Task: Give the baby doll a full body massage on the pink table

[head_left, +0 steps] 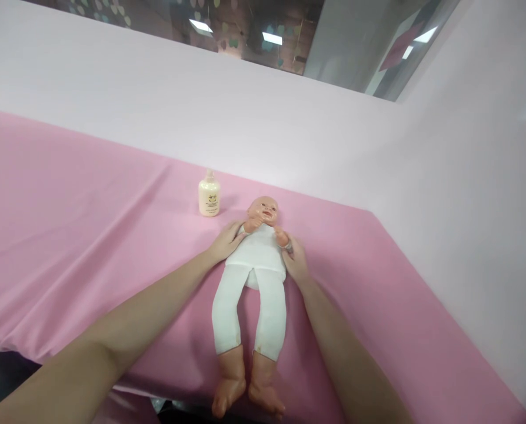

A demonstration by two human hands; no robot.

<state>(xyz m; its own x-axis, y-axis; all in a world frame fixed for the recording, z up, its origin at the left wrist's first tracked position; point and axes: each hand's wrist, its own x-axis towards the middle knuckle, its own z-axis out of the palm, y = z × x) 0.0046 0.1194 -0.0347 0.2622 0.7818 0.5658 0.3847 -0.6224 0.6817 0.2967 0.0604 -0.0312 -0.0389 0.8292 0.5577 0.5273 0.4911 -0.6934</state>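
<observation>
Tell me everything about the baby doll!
The baby doll lies on its back on the pink cloth, bare feet nearest the camera. It looks plastic, with a bald head, open mouth and arms bent up. It wears a white top and leggings. The left hand and right hand touch its arms.

Left hand and right hand flank doll; bottle near.

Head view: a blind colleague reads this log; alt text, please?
A baby doll in white clothes lies face up on a pink tablecloth, feet toward the camera. The person's left hand and right hand each touch one of its arms. A small cream bottle stands upright beyond the left hand, near the doll's head.
</observation>
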